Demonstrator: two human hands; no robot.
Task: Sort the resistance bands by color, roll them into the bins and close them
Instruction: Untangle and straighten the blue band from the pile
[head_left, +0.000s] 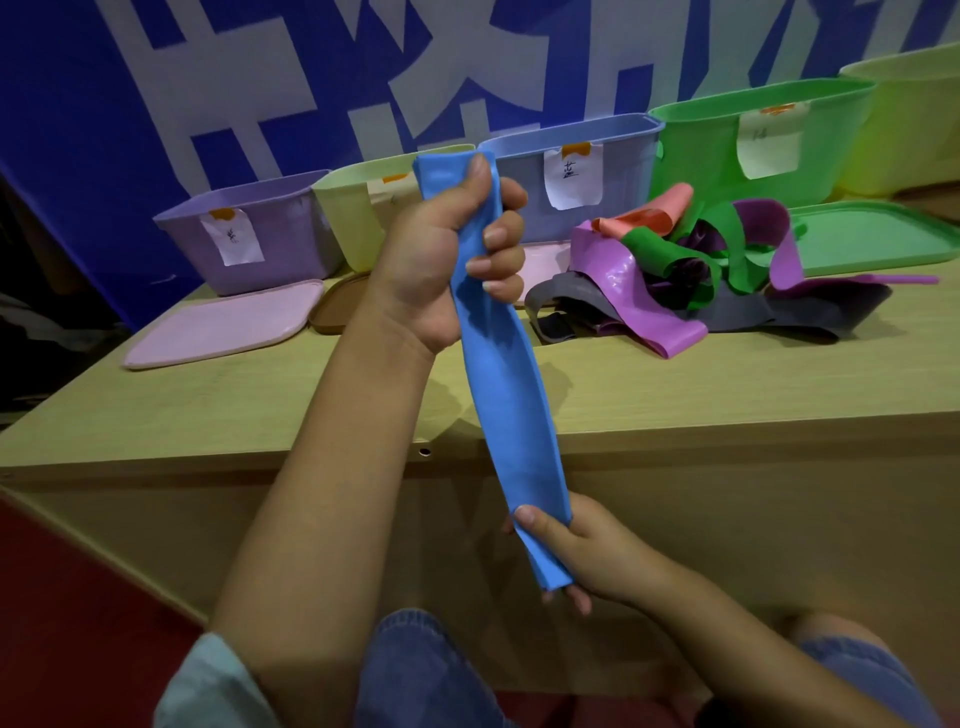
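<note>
A blue resistance band (511, 415) hangs stretched between my two hands in front of the table edge. My left hand (447, 254) grips its upper end, fingers curled round it, up at the height of the bins. My right hand (582, 551) pinches its lower end below the tabletop. A tangled pile of bands (685, 270) in purple, green, grey and salmon lies on the table at the right. Open bins stand in a row at the back: purple bin (270, 244), pale green bin (353, 213), blue bin (618, 171), green bin (706, 150), yellow bin (914, 135).
Lids lie on the wooden table (260, 410) in front of the bins: a pink lid (223, 327), a brown lid (337, 312) and a green lid (872, 239). A blue wall with white lettering stands behind. My knees in jeans show below.
</note>
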